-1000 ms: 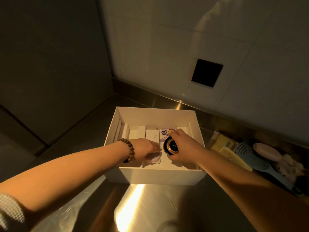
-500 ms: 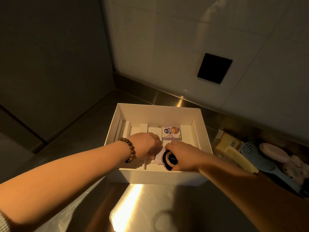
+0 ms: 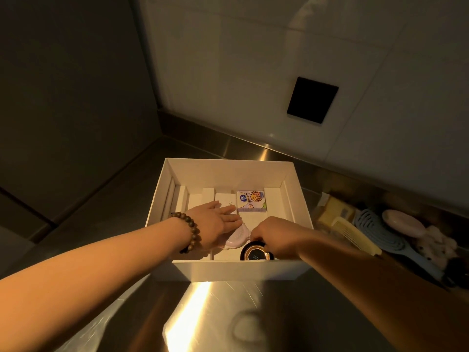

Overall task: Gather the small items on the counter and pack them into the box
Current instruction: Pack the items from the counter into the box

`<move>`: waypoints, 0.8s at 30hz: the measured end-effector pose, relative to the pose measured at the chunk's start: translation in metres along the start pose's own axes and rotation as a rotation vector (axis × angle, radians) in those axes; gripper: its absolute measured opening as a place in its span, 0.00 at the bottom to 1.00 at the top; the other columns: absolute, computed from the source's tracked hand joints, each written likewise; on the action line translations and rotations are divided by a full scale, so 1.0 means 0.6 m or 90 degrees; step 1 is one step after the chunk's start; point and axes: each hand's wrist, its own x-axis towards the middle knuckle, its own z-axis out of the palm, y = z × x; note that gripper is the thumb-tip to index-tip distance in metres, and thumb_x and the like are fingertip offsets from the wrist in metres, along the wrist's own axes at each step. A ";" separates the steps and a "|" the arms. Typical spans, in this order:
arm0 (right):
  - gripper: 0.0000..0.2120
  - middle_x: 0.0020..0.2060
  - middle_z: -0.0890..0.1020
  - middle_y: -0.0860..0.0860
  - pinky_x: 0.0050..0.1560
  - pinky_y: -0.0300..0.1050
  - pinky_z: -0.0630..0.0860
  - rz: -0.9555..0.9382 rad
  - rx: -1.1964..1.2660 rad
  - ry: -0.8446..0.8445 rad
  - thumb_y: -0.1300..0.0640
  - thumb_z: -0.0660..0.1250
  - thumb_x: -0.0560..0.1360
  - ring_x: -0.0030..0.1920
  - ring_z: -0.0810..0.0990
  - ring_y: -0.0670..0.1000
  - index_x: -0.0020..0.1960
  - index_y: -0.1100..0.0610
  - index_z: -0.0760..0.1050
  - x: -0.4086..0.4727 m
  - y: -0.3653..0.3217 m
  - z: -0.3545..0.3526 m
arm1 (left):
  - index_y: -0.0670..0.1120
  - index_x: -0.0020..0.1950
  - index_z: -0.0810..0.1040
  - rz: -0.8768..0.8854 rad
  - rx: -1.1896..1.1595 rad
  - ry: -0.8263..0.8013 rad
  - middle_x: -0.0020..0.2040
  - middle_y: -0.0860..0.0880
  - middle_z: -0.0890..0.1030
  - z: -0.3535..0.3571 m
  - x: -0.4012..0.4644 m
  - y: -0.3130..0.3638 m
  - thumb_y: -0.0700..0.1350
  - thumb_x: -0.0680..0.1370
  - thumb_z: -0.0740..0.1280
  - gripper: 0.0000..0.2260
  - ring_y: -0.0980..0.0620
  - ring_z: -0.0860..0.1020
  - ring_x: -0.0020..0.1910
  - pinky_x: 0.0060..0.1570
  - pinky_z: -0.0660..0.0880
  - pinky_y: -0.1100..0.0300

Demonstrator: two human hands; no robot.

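A white box [image 3: 236, 274] stands on the steel counter, and both my hands are inside it. My right hand [image 3: 275, 236] grips a round black jar with a gold rim [image 3: 255, 254] against the box's near wall. My left hand [image 3: 215, 221], with a bead bracelet on the wrist, lies flat with fingers spread over a small pink brush [image 3: 237, 240] and the edge of a white packet [image 3: 224, 200]. A small carton with a cartoon print [image 3: 251, 201] lies at the back of the box.
On the counter right of the box lie a yellow packet [image 3: 335, 209], a cream comb [image 3: 355, 233], a blue hairbrush [image 3: 385, 237], a pink oval case [image 3: 403, 222] and a small plush toy [image 3: 434, 246]. Tiled walls meet in a corner behind the box.
My right hand has drawn the black jar from the box's middle back to its near wall. My left hand has opened flat over the pink brush.
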 end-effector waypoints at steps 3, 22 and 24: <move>0.19 0.59 0.78 0.57 0.59 0.43 0.72 -0.008 -0.061 -0.041 0.61 0.65 0.77 0.56 0.76 0.56 0.67 0.58 0.72 0.002 0.000 0.002 | 0.53 0.76 0.48 -0.022 0.001 -0.004 0.77 0.53 0.52 0.000 -0.002 0.000 0.54 0.78 0.61 0.31 0.50 0.47 0.76 0.69 0.41 0.53; 0.23 0.71 0.67 0.47 0.65 0.40 0.66 0.092 0.276 0.431 0.56 0.64 0.78 0.66 0.69 0.46 0.71 0.46 0.64 -0.193 0.118 -0.058 | 0.54 0.76 0.47 -0.147 -0.262 0.262 0.77 0.52 0.50 -0.135 -0.038 0.058 0.67 0.75 0.54 0.35 0.52 0.54 0.74 0.64 0.50 0.63; 0.21 0.65 0.73 0.47 0.54 0.31 0.67 0.132 0.311 0.447 0.56 0.64 0.78 0.57 0.71 0.41 0.70 0.47 0.67 -0.233 0.161 -0.033 | 0.52 0.77 0.49 -0.145 -0.276 0.329 0.77 0.52 0.53 -0.170 -0.027 0.099 0.66 0.75 0.54 0.34 0.52 0.55 0.74 0.64 0.50 0.63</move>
